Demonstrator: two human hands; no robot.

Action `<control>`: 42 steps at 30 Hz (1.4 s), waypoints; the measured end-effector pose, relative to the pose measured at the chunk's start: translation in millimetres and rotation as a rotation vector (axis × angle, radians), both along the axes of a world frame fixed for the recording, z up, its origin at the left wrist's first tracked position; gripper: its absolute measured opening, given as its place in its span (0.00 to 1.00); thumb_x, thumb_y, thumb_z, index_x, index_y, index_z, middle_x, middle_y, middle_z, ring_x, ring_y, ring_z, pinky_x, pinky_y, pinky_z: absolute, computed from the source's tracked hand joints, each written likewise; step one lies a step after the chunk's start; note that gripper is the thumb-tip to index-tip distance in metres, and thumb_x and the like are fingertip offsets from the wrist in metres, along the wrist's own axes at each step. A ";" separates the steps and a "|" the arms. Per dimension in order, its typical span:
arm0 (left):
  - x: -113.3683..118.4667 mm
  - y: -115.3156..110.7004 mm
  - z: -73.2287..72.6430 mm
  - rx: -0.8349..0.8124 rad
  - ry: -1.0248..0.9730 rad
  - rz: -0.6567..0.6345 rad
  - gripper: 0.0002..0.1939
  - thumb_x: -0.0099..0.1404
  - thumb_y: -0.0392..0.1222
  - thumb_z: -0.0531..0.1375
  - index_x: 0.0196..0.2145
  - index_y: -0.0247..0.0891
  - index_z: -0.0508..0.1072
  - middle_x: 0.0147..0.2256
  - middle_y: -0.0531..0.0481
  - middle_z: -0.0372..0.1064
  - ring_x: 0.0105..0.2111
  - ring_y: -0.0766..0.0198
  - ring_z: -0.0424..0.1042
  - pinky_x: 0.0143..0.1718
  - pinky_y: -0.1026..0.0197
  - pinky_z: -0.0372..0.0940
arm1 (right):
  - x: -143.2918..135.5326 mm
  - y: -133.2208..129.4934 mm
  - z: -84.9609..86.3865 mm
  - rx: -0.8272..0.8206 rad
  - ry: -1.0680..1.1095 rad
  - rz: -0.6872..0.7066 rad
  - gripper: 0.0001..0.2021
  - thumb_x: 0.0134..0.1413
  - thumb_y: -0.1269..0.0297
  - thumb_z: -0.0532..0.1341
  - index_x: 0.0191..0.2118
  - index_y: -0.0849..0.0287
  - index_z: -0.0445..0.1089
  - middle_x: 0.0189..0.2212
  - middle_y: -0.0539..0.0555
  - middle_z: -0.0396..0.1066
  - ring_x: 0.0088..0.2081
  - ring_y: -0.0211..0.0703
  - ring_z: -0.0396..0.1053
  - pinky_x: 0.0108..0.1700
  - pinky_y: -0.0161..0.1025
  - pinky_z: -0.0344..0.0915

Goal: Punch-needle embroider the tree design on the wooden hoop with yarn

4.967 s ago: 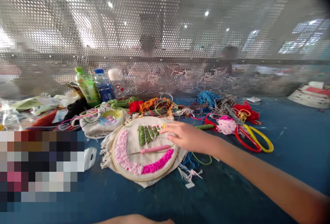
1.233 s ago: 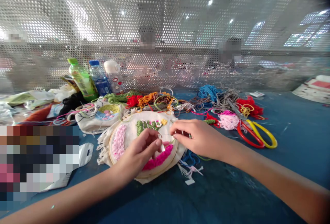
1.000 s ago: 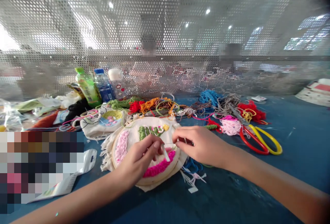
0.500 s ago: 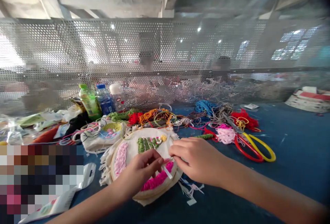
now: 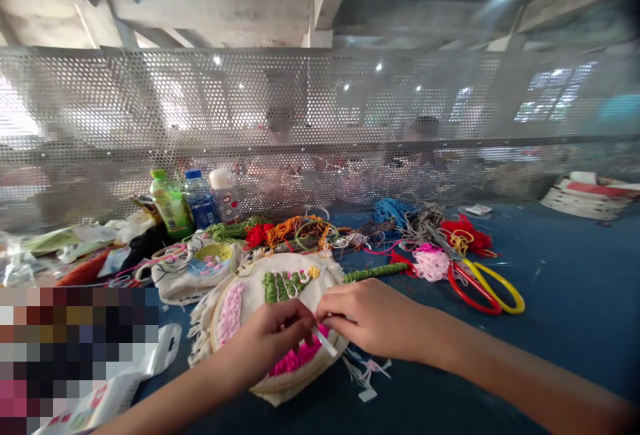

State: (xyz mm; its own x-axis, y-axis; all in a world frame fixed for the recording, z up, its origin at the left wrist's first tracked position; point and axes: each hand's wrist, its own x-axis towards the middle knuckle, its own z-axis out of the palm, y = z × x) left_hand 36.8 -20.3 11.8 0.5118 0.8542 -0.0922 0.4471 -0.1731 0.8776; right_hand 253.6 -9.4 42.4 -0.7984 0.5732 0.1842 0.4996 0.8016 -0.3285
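Note:
An embroidery hoop with cream cloth lies before me, worked with pale pink loops, a green stitched patch and a magenta band. Over the hoop, my left hand is closed in a pinch on a narrow white strip, whose free end slants down over the magenta band. My right hand is closed too, its fingertips close beside the left ones above the cloth. What those fingertips hold, if anything, is too small to make out.
Behind the hoop lie tangled yarns and a green-wrapped stick. Scissors with red and yellow handles rest at right. Bottles stand at back left before a perforated metal screen. White scraps lie near the hoop.
My right hand has come left and down, closer to my left fingertips, uncovering more of the green-wrapped stick. The left hand keeps its pinch on the strip. The view has shifted slightly.

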 end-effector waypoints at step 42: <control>-6.3 5.5 19.7 -0.176 -0.089 0.022 0.20 0.60 0.59 0.58 0.30 0.37 0.68 0.24 0.53 0.69 0.23 0.67 0.66 0.21 0.66 0.52 | -7.2 -13.2 2.9 0.111 0.074 -0.075 0.08 0.64 0.67 0.54 0.38 0.58 0.69 0.33 0.51 0.74 0.34 0.38 0.70 0.34 0.36 0.59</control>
